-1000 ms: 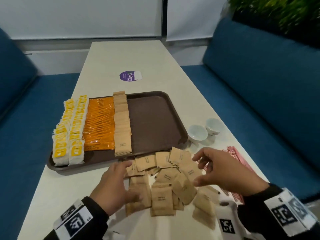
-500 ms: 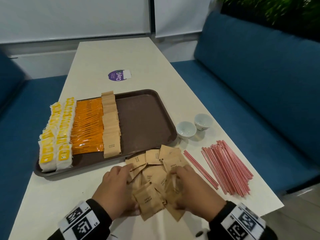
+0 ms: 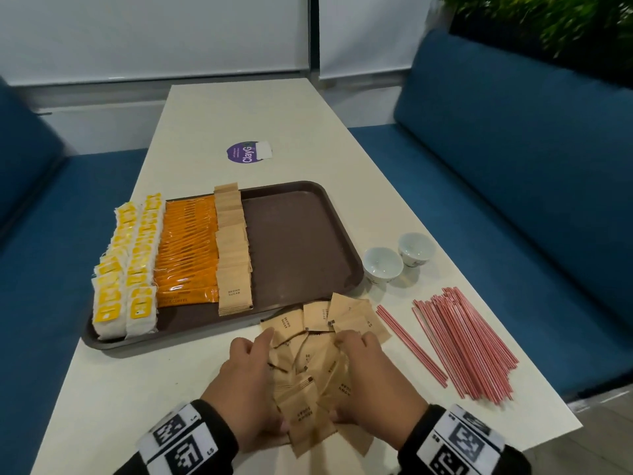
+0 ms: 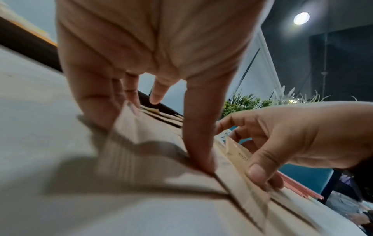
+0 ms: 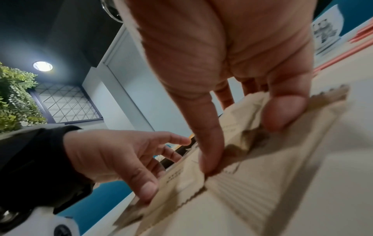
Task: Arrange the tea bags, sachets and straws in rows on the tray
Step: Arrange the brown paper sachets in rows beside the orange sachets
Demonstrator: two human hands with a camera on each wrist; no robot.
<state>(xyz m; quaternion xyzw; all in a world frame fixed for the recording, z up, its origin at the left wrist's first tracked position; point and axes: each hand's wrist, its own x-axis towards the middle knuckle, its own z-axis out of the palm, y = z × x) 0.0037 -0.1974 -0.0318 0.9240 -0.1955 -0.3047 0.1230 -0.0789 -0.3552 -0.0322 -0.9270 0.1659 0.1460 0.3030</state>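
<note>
Head view, lower centre: my left hand (image 3: 245,382) and right hand (image 3: 368,375) grasp the loose brown sugar sachets (image 3: 308,368) on the surface (image 3: 130,389), below the tray (image 3: 301,241). Wrist views: thumbs pinch sachet edges; squeezing unevenly could spill them.

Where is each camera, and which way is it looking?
Head: worn up high, looking down at the tray and table; both hands and cuffs show.
Left wrist: low, looking along the left hand across the brown sugar sachets.
Right wrist: low, looking along the right hand.
Shared: each wrist view also catches the other hand on the sachets.
</note>
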